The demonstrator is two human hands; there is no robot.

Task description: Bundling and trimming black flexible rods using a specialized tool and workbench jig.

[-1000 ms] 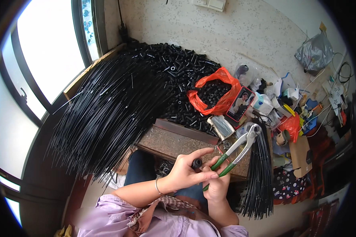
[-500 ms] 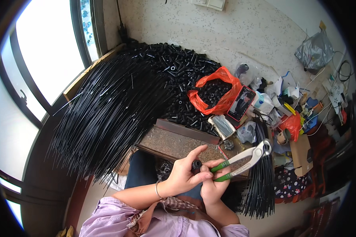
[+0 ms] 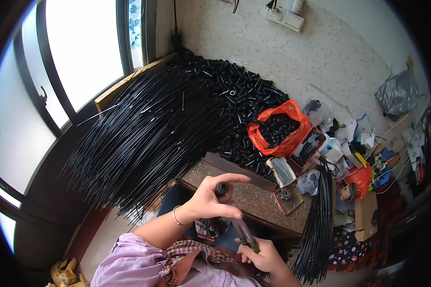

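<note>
Above the near edge of the worktable, my left hand [image 3: 203, 200] has its curled fingers round a short black tubular part [image 3: 221, 188], whose hollow end shows. Its thumb and index finger stretch out to the right, apart from each other. Lower down, close to my body, my right hand [image 3: 263, 257] is wrapped round green-handled pliers [image 3: 244, 234]. Motion smears the pliers, so whether their jaws are apart cannot be told. They point up toward my left thumb.
Long thin black rods [image 3: 134, 138] spread across the left side. Behind lies a heap of black tubular parts [image 3: 249, 88], beside a red bag [image 3: 297, 112] of small black pieces. A propped phone [image 3: 307, 147] and another rod bundle [image 3: 318, 220] are at right; a metal bar [image 3: 242, 171] crosses the worktable [image 3: 254, 201].
My hands have come apart: the right one has drawn the pliers down toward my body, while the left keeps the black part. The whole view has shifted, with the surroundings lower and farther right.
</note>
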